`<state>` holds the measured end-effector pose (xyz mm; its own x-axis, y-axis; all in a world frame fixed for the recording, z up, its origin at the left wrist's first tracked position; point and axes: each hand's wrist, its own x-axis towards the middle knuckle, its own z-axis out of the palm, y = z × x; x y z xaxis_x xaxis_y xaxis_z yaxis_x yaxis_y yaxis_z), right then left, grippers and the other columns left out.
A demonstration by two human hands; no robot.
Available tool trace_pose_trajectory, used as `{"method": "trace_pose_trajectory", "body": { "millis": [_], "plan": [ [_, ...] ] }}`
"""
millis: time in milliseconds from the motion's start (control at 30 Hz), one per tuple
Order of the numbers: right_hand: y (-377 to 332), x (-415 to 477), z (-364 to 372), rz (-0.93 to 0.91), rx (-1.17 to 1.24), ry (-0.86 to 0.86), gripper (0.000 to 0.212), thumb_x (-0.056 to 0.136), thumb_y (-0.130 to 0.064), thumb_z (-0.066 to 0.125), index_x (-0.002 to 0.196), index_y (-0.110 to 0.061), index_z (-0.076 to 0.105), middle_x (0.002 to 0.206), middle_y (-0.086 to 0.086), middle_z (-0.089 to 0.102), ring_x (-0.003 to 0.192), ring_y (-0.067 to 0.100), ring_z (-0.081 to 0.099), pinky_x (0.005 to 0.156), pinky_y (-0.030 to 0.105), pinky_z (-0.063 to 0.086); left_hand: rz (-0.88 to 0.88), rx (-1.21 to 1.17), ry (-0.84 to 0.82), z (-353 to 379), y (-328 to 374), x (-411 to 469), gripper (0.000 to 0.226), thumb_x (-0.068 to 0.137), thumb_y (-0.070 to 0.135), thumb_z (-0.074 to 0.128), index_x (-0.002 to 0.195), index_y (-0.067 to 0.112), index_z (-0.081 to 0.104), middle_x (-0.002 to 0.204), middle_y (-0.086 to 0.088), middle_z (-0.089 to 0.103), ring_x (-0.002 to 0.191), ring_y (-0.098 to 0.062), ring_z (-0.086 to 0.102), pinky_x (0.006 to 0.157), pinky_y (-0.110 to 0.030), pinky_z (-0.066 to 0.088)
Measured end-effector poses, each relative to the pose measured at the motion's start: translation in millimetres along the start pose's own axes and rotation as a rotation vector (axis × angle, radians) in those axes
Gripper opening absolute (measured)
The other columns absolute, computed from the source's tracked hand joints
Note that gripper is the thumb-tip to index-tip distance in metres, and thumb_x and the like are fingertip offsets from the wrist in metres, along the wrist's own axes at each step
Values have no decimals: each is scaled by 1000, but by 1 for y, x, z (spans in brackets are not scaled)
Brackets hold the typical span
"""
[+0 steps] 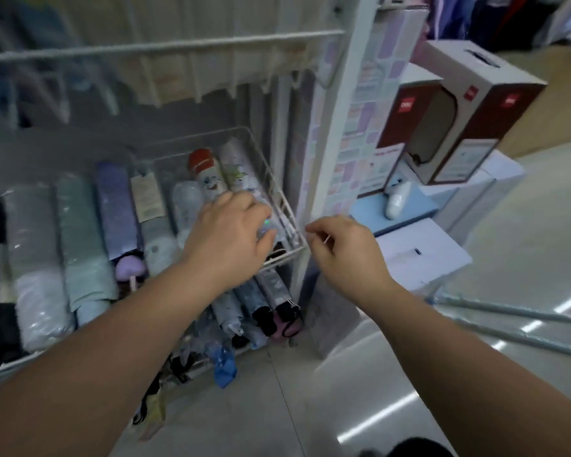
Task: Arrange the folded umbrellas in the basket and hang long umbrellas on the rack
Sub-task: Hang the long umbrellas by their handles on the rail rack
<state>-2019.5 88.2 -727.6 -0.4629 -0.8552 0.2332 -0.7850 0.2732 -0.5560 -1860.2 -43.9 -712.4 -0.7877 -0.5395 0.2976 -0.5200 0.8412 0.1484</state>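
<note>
Both forearms reach in from the near edge. At the end of one, the left hand (pixel 228 232) curls over a clear-wrapped folded umbrella (pixel 268 231), fingers and thumb closed on it. It is likely seating it lengthwise in the last gap at the right end of the wire basket (pixel 289 209). Only a glossy pale sliver with a green spot shows under the palm. Left of that grip, other folded umbrellas (pixel 80 232) lie side by side, grey, mint and purple. Just right of it, the right hand (pixel 343 249) hovers with fingers curled; whether it pinches anything I cannot tell. Further right, long umbrellas (pixel 508 314) lie on the floor, not yet hung.
</note>
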Motion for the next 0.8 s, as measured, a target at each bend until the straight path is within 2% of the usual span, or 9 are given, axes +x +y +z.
{"method": "trace_pose_trajectory", "body": {
  "millis": [67,200,267,333,467,567,800],
  "plan": [
    [21,-10,-21,164,-22,-30,19,95,-24,62,109,-19,73,101,0,69,80,12,57,79,30,49,50,-17,-61,-4,20,7,34,88,38,55,99,10,70,94,-10,62,92,-34,58,78,-42,49],
    [62,-32,-70,424,-47,-106,26,96,-31,60,118,-22,70,113,-2,67,89,15,62,81,27,46,109,-84,-236,-11,74,23,44,87,45,42,95,12,70,90,-6,62,88,-32,58,73,-42,51],
    [81,-44,-97,529,-49,-129,28,96,-35,60,121,-25,69,117,-4,64,90,14,63,78,26,44,117,-115,-311,-13,104,35,48,85,49,40,98,13,70,92,-5,62,90,-31,59,74,-41,52],
    [98,-57,-127,627,-35,-142,30,96,-36,61,123,-26,67,121,-4,63,92,14,62,78,27,44,114,-133,-410,-15,137,50,53,86,52,41,110,14,69,102,-7,64,99,-33,59,82,-44,52],
    [136,-79,-188,766,-30,-181,36,94,-39,63,126,-24,65,129,-1,60,108,20,63,88,30,49,130,-154,-592,-14,209,82,50,92,53,49,128,20,60,122,-4,59,114,-30,54,94,-44,48],
    [169,-91,-231,846,-33,-256,41,93,-44,62,130,-26,62,132,-3,57,110,20,62,92,34,51,141,-173,-658,-11,258,106,44,94,50,55,127,22,60,123,-2,57,115,-26,53,93,-40,47],
    [239,-94,-304,965,25,-381,47,94,-46,60,136,-26,56,136,0,51,115,23,58,96,38,50,49,-141,-788,-1,345,160,42,93,48,57,125,21,60,125,-4,56,115,-28,53,91,-38,47]
  ]
}}
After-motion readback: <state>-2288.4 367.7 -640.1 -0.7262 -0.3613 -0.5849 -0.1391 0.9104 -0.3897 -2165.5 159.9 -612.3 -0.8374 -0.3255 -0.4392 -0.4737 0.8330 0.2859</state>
